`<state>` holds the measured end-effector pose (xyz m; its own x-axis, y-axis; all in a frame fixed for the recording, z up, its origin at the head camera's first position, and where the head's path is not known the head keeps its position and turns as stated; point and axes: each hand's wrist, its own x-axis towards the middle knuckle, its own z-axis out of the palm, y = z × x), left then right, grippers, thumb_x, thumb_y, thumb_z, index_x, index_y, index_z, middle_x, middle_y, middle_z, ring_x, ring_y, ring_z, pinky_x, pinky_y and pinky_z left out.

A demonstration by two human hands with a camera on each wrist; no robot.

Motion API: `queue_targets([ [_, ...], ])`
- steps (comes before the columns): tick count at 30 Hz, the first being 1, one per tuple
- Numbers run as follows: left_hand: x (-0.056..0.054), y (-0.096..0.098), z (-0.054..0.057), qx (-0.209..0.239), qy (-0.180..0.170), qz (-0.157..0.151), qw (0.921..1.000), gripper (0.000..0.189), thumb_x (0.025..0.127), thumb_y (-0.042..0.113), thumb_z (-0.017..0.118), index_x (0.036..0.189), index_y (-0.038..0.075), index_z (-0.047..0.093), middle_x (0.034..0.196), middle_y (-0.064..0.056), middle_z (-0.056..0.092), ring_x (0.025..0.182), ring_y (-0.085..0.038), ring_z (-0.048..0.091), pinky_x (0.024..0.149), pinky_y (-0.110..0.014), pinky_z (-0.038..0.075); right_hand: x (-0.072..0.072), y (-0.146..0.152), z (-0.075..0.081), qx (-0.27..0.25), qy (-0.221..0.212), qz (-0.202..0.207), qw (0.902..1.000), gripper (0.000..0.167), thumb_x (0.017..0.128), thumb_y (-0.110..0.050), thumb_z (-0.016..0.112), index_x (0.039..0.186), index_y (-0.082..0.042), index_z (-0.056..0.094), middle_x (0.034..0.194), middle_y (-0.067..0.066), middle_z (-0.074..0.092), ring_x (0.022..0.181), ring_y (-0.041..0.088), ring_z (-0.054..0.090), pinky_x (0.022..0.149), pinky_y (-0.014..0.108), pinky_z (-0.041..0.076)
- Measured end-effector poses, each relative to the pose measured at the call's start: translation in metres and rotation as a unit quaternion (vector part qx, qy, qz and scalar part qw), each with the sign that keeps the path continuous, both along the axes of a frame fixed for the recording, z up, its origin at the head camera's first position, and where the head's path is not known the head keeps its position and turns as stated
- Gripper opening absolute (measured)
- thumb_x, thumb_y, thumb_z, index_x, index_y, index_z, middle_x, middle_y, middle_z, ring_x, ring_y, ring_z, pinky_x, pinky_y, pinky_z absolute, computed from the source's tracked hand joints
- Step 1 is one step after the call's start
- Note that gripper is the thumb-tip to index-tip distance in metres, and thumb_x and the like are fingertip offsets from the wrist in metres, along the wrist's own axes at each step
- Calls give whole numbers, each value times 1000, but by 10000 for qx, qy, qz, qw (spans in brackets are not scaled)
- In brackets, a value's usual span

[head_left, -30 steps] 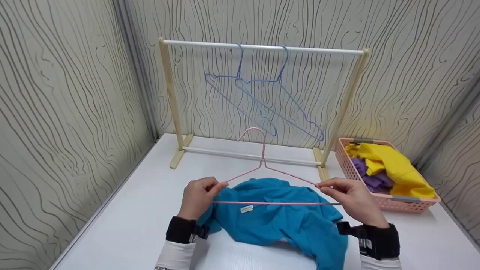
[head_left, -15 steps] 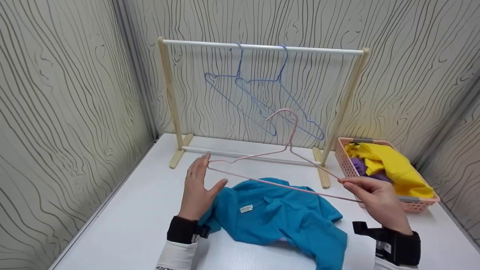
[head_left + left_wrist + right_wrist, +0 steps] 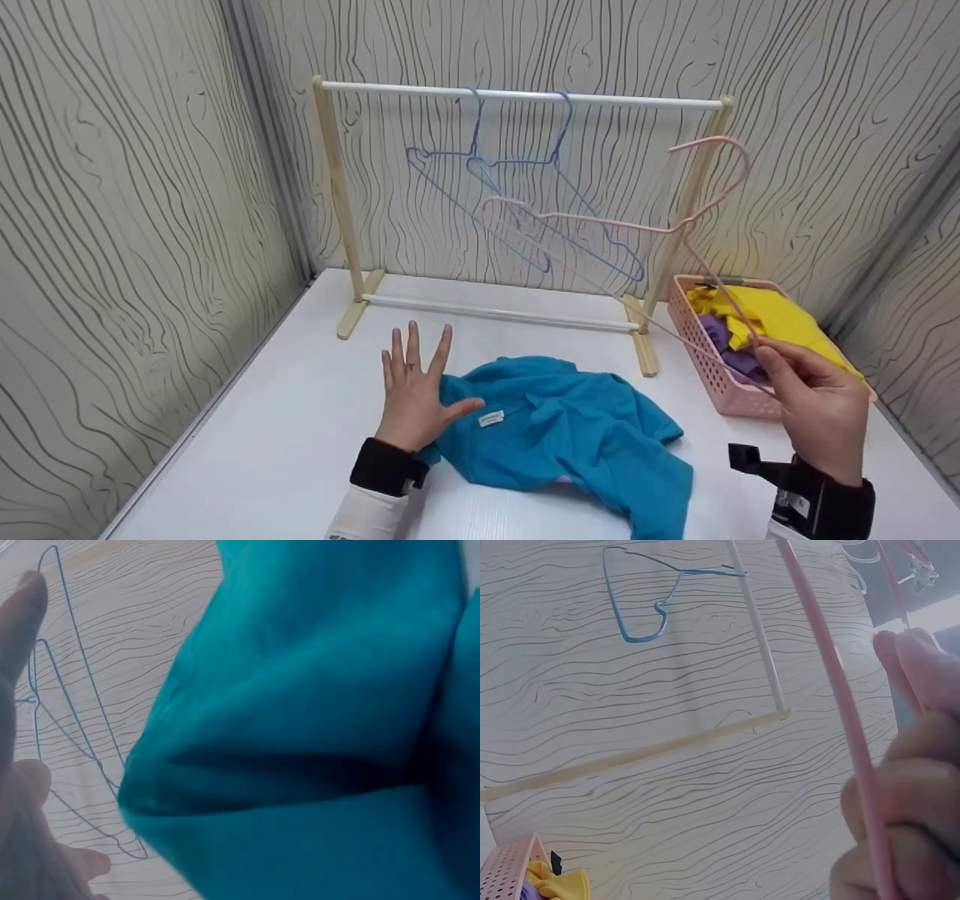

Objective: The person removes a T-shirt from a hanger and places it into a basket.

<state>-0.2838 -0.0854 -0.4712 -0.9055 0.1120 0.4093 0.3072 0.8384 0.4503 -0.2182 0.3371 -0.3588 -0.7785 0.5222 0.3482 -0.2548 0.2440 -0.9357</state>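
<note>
My right hand [image 3: 821, 401] pinches one shoulder of a pink wire clothes hanger [image 3: 607, 221], raised and tilted in front of the rack. In the right wrist view the pink hanger [image 3: 847, 712] runs past my curled fingers [image 3: 907, 802]. My left hand [image 3: 416, 397] holds nothing; its fingers are spread over the left edge of a teal garment [image 3: 570, 420]. That garment lies crumpled on the table, its small white label [image 3: 491, 418] facing up. In the left wrist view, teal cloth [image 3: 300, 727] fills most of the frame beside my fingers [image 3: 22, 615].
Two blue hangers [image 3: 517, 157] hang from the white bar [image 3: 405, 90] of a wooden-legged rack at the back of the white table [image 3: 247, 435]. A pink basket [image 3: 694, 345] with yellow cloth [image 3: 787, 315] and purple cloth [image 3: 724, 349] stands at the right.
My left hand has let go of the pink hanger and spread its fingers. My right hand has carried the hanger rightward and up, tilting it. The teal garment stays where it was.
</note>
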Motion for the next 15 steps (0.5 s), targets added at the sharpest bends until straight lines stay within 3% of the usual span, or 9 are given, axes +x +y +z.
queue_targets([
  [4, -1, 4, -8, -20, -357, -119, 9993, 114, 77, 67, 79, 165, 22, 22, 172, -27, 5, 157, -54, -4, 123, -73, 0, -1, 2, -2, -795, 818, -187, 9933, 23, 90, -6, 78, 110, 4, 77, 88, -7, 80, 67, 5, 63, 55, 10, 50],
  [7, 0, 6, -14, -40, -653, -210, 9976, 114, 77, 66, 80, 165, 23, 23, 171, -27, 7, 157, -54, -2, 122, -74, 0, -2, 3, -4, -903, 977, -381, 9904, 24, 90, -10, 78, 110, 3, 78, 92, -9, 80, 69, 6, 60, 53, 9, 45],
  [15, 5, 10, -22, -279, -1720, -479, 9835, 111, 76, 64, 82, 164, 21, 28, 167, -32, 21, 154, -59, 13, 118, -80, 7, -7, 6, -4, -1033, 1439, -784, 9811, 28, 89, -10, 79, 113, 4, 77, 92, -14, 79, 87, 2, 71, 75, 6, 53],
])
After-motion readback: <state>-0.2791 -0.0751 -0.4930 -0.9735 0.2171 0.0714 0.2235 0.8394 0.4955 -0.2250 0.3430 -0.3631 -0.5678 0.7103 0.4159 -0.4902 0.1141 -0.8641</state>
